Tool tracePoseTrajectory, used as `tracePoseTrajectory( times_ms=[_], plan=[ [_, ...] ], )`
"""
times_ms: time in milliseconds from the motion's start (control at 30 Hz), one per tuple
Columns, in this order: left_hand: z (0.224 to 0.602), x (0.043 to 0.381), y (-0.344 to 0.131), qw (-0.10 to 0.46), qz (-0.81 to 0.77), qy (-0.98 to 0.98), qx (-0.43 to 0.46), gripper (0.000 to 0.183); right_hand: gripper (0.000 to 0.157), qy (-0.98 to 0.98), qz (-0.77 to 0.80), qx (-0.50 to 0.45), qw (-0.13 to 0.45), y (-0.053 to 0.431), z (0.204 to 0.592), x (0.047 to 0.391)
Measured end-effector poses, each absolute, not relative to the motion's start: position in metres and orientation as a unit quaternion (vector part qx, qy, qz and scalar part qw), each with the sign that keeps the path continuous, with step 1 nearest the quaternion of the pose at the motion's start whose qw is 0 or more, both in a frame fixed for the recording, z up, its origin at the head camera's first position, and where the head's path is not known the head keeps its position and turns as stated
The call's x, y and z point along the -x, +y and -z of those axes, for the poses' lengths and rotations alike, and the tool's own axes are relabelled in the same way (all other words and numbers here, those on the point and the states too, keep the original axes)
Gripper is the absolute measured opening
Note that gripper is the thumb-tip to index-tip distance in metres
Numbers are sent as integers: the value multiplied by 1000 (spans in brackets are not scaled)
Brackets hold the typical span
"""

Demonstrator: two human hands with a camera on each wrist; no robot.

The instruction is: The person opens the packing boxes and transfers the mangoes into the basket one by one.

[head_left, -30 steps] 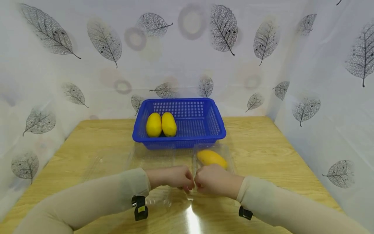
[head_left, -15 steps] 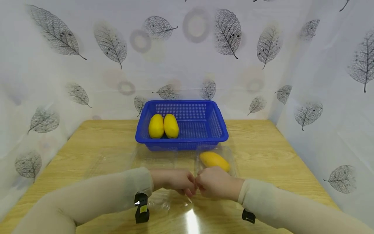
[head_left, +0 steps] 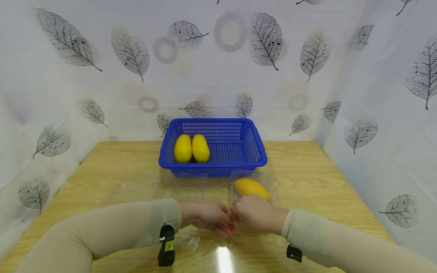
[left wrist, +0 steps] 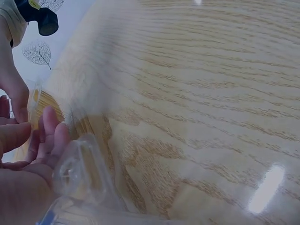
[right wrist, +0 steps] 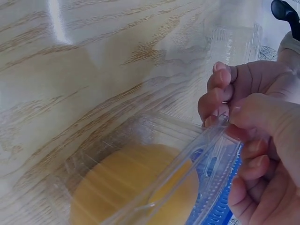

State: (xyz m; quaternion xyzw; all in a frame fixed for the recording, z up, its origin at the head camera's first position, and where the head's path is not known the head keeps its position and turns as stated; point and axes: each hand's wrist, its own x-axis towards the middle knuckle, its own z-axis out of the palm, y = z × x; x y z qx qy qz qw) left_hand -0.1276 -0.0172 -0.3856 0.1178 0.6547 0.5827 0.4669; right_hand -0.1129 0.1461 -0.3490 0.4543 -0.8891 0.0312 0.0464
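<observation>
A mango [head_left: 252, 188] lies in a clear plastic clamshell box [head_left: 272, 181] in front of the basket. In the right wrist view the rims of box and lid run side by side over the mango. My right hand [head_left: 257, 215] pinches the box's near rim between thumb and index finger, plainest in the right wrist view. My left hand [head_left: 209, 215] is right beside it, fingers loosely bent at the same edge. In the left wrist view the left fingers [left wrist: 49, 124] stand apart from the thumb. The head view hides the pinched corner behind both hands.
At the back of the wooden table [head_left: 307, 170] stands a blue basket [head_left: 213, 165] with two yellow fruits [head_left: 192, 148] in its left part. A second clear clamshell box [head_left: 184, 182] lies left of the hands, its lid [head_left: 131, 185] spread leftwards. Leaf-printed sheets enclose the table.
The left hand has shifted slightly right, and its fingers have loosened from a tighter curl. The right hand has stayed at the rim. The head view has shifted a little.
</observation>
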Motion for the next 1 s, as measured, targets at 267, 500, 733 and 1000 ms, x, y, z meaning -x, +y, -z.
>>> tracePoseTrajectory(
  times_ms=[267,500,733,1000],
  plan=[
    [389,126,-16,437,-599,658,-129,19,16,-873,-67,-474,88,149,347,113],
    [389,124,-15,422,-604,662,-135,17,11,-888,-52,-454,48,148,347,113],
    [391,122,-16,427,-605,658,-137,15,10,-892,-62,-447,27,148,346,113],
    [390,120,-15,434,-598,663,-121,12,14,-889,-76,-450,26,149,347,114]
  ],
)
